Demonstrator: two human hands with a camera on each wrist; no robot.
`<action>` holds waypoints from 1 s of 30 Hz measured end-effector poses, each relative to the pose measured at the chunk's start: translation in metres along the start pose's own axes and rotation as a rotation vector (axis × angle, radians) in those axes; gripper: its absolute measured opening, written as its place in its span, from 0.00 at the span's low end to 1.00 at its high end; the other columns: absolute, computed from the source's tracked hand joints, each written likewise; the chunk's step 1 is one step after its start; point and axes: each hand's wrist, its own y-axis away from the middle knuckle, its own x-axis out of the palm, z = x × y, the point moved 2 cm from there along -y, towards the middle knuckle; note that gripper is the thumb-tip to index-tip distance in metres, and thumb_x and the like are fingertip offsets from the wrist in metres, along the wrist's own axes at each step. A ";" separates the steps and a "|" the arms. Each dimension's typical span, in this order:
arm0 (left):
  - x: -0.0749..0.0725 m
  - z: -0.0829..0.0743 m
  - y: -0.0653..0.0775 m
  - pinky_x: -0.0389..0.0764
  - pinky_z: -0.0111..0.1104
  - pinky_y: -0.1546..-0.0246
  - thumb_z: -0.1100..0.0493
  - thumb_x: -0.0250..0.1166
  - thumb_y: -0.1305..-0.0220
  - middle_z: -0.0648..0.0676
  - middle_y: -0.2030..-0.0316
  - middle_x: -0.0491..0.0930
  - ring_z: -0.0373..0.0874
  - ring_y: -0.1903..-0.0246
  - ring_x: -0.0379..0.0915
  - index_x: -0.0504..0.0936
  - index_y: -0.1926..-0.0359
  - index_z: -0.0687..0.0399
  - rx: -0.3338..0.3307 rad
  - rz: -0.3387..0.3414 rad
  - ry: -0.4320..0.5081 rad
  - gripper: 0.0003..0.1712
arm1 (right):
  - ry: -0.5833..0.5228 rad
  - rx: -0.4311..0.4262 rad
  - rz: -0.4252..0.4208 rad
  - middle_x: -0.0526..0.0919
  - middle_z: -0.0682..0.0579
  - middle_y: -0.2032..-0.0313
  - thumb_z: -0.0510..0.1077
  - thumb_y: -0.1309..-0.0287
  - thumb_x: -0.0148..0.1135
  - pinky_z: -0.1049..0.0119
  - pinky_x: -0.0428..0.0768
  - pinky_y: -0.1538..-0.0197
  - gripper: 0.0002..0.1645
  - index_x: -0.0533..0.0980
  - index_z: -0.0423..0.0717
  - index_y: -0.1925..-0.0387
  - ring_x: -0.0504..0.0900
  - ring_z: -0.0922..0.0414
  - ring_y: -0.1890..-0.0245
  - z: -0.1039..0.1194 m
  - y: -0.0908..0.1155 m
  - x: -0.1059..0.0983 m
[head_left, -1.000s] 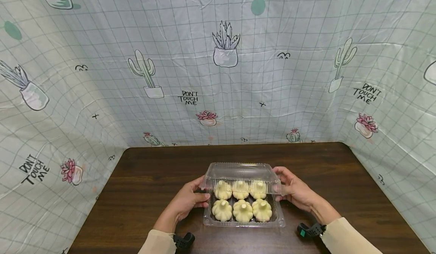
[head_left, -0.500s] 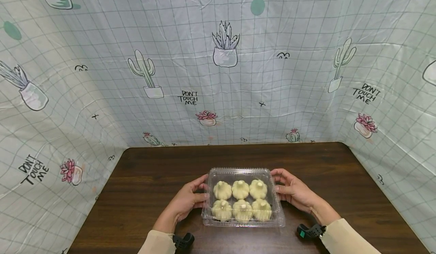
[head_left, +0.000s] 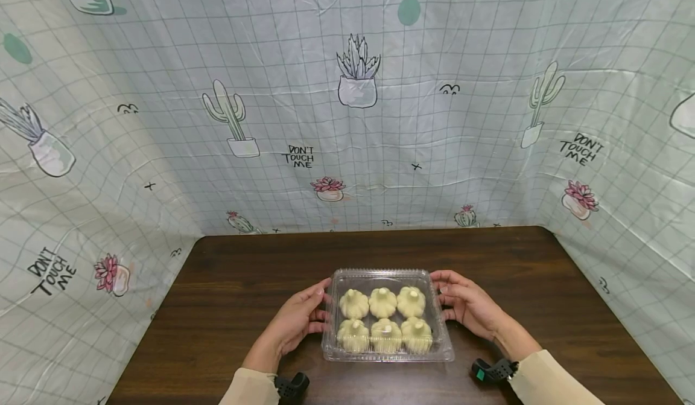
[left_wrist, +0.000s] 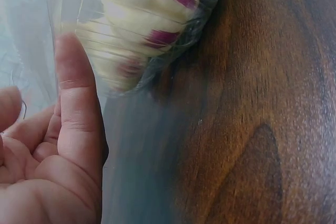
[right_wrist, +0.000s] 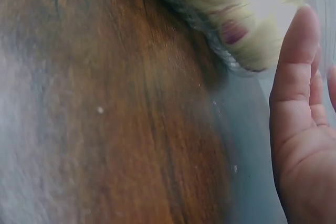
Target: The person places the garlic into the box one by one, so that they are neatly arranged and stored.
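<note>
A clear plastic clamshell box [head_left: 388, 357] sits on the table with its lid down. Through the lid show several pale garlic bulbs [head_left: 386, 335] in two rows. At the box's left side is my left hand [head_left: 290, 323], fingers along the wall. My right hand [head_left: 472, 305] mirrors it at the right side, relaxed fingers at the edge. In the left wrist view a straight finger [left_wrist: 76, 87] lies against the clear plastic, beside a garlic bulb [left_wrist: 142, 14] with purple marks. The right wrist view has a similar finger [right_wrist: 298, 61] near a purple-marked garlic bulb [right_wrist: 247, 30].
The dark wooden table [head_left: 239, 284] extends around the box. A pale grid-patterned curtain [head_left: 402, 121] with cactus drawings encloses its back and sides. Black bands [head_left: 292, 387] are on both wrists, below cream sleeves.
The raised lid came down over the garlic bulbs between one second and half a second ago. Since then both thumbs have shifted up and away from the box's front sides.
</note>
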 end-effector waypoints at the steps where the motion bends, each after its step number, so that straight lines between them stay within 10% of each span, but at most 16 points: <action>1: 0.000 0.000 0.000 0.87 0.32 0.60 0.52 0.46 0.13 0.58 0.43 0.71 0.42 0.61 0.77 0.58 0.17 0.53 0.000 -0.002 -0.002 0.31 | 0.011 0.005 -0.018 0.75 0.58 0.47 0.41 0.16 0.44 0.64 0.86 0.59 0.16 0.71 0.54 0.35 0.81 0.62 0.59 0.000 0.000 0.001; 11: 0.002 0.000 -0.001 0.86 0.29 0.62 0.60 0.57 0.19 0.52 0.52 0.72 0.41 0.61 0.76 0.56 0.16 0.57 0.012 0.014 0.004 0.37 | 0.130 0.013 -0.193 0.80 0.52 0.50 0.41 0.24 0.60 0.63 0.87 0.65 0.23 0.68 0.41 0.34 0.81 0.60 0.63 0.001 -0.001 0.011; 30: 0.005 0.000 -0.006 0.86 0.30 0.68 0.72 0.61 0.28 0.55 0.52 0.72 0.42 0.64 0.73 0.60 0.19 0.60 0.065 -0.070 0.008 0.40 | 0.212 0.030 -0.376 0.83 0.53 0.57 0.38 0.24 0.59 0.64 0.85 0.68 0.31 0.60 0.31 0.28 0.81 0.60 0.66 0.003 0.001 0.020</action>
